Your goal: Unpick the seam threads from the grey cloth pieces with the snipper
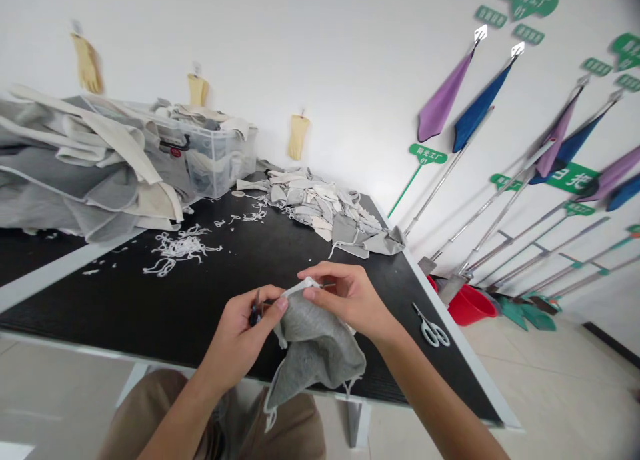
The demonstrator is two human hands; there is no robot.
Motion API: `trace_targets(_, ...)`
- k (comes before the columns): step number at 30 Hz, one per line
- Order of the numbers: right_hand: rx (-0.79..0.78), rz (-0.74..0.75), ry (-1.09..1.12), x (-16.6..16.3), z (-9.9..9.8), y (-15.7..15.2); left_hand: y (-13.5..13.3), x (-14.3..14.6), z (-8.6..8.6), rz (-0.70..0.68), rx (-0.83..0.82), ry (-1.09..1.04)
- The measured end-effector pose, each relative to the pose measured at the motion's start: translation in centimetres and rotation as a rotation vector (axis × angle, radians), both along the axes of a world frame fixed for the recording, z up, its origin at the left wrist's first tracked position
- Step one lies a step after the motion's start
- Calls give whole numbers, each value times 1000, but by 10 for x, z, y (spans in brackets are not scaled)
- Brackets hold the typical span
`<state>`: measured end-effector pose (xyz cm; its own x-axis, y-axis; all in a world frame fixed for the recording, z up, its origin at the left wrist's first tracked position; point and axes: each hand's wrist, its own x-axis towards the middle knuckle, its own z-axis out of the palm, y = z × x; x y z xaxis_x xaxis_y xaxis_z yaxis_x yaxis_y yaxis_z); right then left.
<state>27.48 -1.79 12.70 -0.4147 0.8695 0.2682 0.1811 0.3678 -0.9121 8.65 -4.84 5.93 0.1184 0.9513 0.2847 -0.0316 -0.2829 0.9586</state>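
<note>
Yellow gloves point(299, 137) hang on the white wall point(340, 60) past a black table point(240, 263). From here I see a gray cloth point(323, 357) held up over the table's near edge. The left hand point(247, 323) pinches its pale rim and also holds a small dark thing point(255, 313). The right hand point(353, 297) pinches that rim too.

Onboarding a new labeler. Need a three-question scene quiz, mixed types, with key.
1. True or false: the left hand and the right hand both hold the grey cloth.
2. Where does the clear box stand?
A. on the floor
B. on the table
C. under the table
3. Fill in: right of the hands, on the table, lies a pair of ____.

Key:
1. True
2. B
3. scissors
</note>
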Motion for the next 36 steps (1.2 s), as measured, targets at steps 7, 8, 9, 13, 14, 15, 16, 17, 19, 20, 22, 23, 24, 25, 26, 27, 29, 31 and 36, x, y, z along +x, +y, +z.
trace_targets(7,52,-42,144,9,-10,-2,2,1,2,95,27,73)
trace_targets(8,82,-58,133,10,-11,-3,2,2,4,103,37,86)
trace_targets(9,118,-70,115,11,-11,-4,3,4,5,111,45,99)
trace_targets(13,320,-93,53,12,-11,-11,3,8,6,123,78,149)
trace_targets(14,372,-101,46,11,-11,-12,4,9,5,121,85,161)
trace_targets(15,415,-112,40,11,-11,-13,4,10,5,118,90,171)
trace_targets(16,447,-124,33,11,-11,-13,4,11,4,115,92,179)
trace_targets(17,471,-138,22,11,-11,-13,4,11,4,114,91,184)
trace_targets(19,508,-165,-7,11,-10,-13,4,11,3,114,83,189)
trace_targets(20,528,-178,-24,11,-10,-13,4,11,3,113,78,190)
trace_targets(22,579,-205,-64,12,-10,-14,5,11,2,114,77,193)
trace_targets(23,611,-219,-86,13,-11,-14,5,11,2,118,84,201)
trace_targets(24,648,-232,-114,15,-13,-14,5,11,3,123,96,212)
trace_targets(25,697,-245,-146,17,-14,-14,5,11,3,130,110,227)
trace_targets(26,759,-255,-186,19,-16,-13,5,11,4,142,129,249)
trace_targets(27,830,-257,-235,22,-19,-13,5,10,4,161,153,278)
trace_targets(29,962,-248,-341,26,-21,-12,6,9,6,220,219,350)
trace_targets(31,1023,-235,-419,29,-20,-13,7,8,8,288,308,423)
trace_targets(36,794,-282,-398,28,-5,-21,9,7,12,290,434,511)
